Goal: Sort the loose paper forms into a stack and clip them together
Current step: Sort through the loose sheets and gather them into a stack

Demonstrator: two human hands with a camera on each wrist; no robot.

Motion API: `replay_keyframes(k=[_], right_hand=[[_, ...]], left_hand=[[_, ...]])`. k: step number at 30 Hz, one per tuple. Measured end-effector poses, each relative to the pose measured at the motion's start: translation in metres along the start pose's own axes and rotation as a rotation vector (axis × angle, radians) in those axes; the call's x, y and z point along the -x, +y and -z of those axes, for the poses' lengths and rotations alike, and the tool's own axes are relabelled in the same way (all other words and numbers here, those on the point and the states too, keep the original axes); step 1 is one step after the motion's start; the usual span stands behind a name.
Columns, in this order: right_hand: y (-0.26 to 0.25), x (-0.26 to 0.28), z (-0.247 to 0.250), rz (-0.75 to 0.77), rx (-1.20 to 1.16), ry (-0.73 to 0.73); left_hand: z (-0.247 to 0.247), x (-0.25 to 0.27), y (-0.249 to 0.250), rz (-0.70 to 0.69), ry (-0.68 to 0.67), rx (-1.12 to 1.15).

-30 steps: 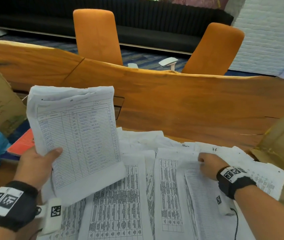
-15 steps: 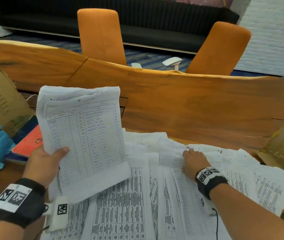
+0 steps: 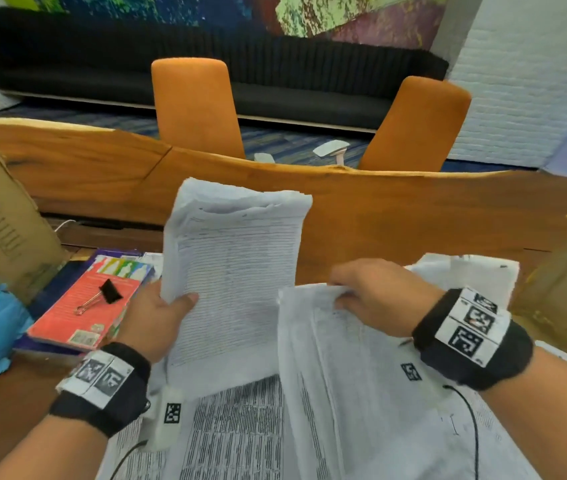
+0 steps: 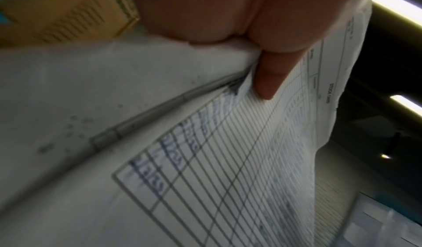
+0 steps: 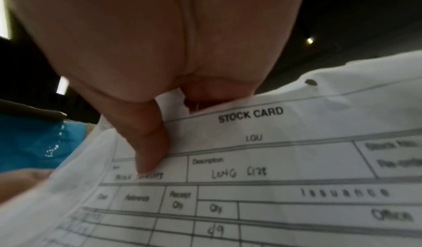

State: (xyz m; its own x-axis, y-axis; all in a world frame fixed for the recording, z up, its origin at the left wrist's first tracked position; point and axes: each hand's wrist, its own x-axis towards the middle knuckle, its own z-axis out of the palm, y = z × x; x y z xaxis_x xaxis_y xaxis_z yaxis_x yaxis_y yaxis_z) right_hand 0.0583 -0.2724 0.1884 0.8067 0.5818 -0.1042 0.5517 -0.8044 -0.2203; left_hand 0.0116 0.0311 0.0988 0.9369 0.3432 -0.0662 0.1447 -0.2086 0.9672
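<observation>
Paper stack (image 3: 237, 271): upright in my left hand (image 3: 152, 317), thumb across front.
Right hand (image 3: 375, 296): grip pinching a loose form (image 3: 344, 358) above desk (image 3: 396, 216).
Clip (image 3: 110, 291): on red book (image 3: 85, 303).

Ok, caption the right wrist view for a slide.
Right hand pinching the top edge of a form headed STOCK CARD.

2 hands (image 3: 157, 320); 2 orange chairs (image 3: 195, 105); 1 binder clip (image 3: 110, 292)
</observation>
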Motion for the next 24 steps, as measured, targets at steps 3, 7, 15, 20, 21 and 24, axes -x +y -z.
replay_keyframes(k=[3,7,15,20,21,24], right_hand=[[-0.010,-0.018,0.036,0.092,0.066,0.191],[-0.017,-0.030,0.055,0.109,0.092,0.336],[-0.023,-0.037,0.044,0.112,0.022,0.347],[-0.039,-0.046,0.034,0.188,-0.026,0.403],[-0.043,-0.049,0.033,0.202,-0.034,0.450],[-0.044,-0.053,0.025,0.163,-0.154,0.735]], left_hand=[[-0.020,0.003,0.012,-0.091,-0.069,-0.065],[-0.031,0.010,0.027,-0.134,-0.117,-0.094],[-0.025,0.021,0.023,-0.134,-0.355,0.096],[-0.044,0.029,0.014,-0.135,-0.250,0.025],[-0.051,0.032,0.016,-0.132,-0.137,0.010],[-0.059,0.028,0.012,-0.109,0.036,0.054]])
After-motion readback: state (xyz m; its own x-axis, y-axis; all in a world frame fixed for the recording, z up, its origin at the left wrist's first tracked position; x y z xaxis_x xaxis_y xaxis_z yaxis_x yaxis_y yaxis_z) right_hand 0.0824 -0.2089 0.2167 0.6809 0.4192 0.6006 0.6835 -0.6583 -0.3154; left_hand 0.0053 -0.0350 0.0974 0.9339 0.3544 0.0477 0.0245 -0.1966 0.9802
